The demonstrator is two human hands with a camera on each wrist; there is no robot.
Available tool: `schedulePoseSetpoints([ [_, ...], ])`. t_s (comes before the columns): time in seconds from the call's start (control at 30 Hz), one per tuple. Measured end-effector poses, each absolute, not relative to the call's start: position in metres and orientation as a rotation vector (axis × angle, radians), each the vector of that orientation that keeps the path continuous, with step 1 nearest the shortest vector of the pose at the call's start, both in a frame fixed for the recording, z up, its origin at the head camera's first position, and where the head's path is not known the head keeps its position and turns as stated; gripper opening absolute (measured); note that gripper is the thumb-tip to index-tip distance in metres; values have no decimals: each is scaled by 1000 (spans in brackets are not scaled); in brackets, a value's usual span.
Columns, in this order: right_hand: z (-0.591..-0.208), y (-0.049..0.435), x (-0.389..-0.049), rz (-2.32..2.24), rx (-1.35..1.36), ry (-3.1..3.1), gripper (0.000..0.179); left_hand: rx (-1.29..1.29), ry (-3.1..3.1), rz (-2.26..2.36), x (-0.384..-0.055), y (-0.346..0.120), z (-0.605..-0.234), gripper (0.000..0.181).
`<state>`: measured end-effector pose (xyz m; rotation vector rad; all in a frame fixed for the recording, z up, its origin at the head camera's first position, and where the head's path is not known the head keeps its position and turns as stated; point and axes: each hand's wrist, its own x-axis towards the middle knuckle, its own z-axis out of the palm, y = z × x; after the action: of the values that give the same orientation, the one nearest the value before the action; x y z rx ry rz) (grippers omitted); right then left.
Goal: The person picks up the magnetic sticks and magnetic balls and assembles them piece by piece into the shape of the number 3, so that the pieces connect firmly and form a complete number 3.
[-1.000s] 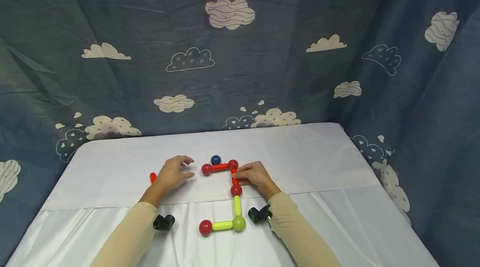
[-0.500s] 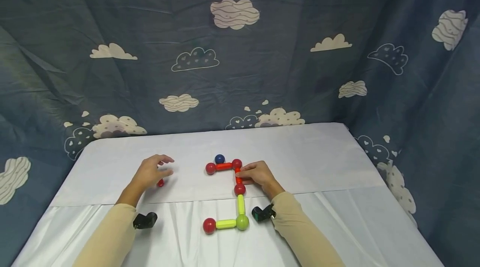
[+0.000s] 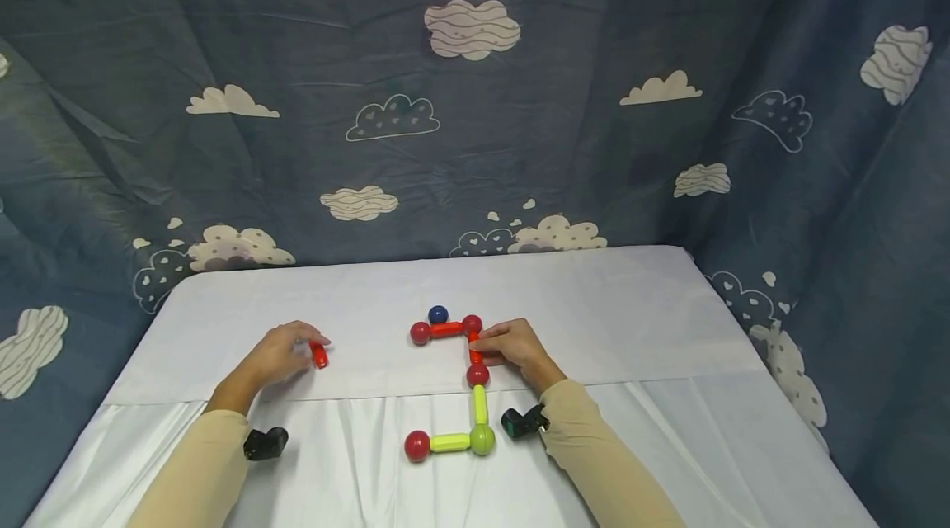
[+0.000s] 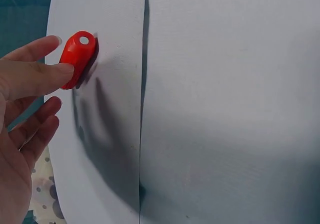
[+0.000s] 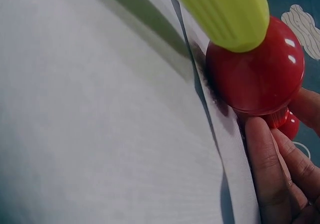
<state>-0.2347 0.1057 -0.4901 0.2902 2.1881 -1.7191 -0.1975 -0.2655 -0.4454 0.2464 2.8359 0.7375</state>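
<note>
My left hand (image 3: 280,353) has its thumb and index finger about a loose red rod (image 3: 318,355) on the white table. In the left wrist view the thumb lies across one end of this rod (image 4: 79,54), and a hole shows in its other end. My right hand (image 3: 514,348) pinches an upright red rod (image 3: 475,350) between two red balls. Below it, a yellow-green rod (image 3: 480,404) runs to a yellow-green ball (image 3: 482,439). Another yellow-green rod (image 3: 449,443) ends at a red ball (image 3: 417,445). At the top, a red rod (image 3: 446,330) leads left to a red ball (image 3: 420,333).
A dark blue ball (image 3: 438,314) stands just behind the top red rod. The white table (image 3: 609,305) has a cloth seam across it. A blue curtain (image 3: 519,140) with cloud prints hangs behind. Each wrist wears a small black camera (image 3: 265,443).
My left hand has moved left and down from beside the linked pieces to the loose red rod. The right hand keeps its pinch, and the linked pieces stay put. The view has shifted slightly.
</note>
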Motion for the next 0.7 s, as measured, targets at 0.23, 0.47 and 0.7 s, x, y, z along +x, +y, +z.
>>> schedulePoseSetpoints([
  [0.23,-493,106,-235,-1762,272,2145,26,211,2845,725,-197,-265,-452,28],
  [0.47,-493,106,-235,-1760,281,2148,25,73,2812,767,-199,-265,-460,25],
  [0.7,-493,106,-236,-1764,277,2150,24,25,2792,784,-199,-261,-460,27],
])
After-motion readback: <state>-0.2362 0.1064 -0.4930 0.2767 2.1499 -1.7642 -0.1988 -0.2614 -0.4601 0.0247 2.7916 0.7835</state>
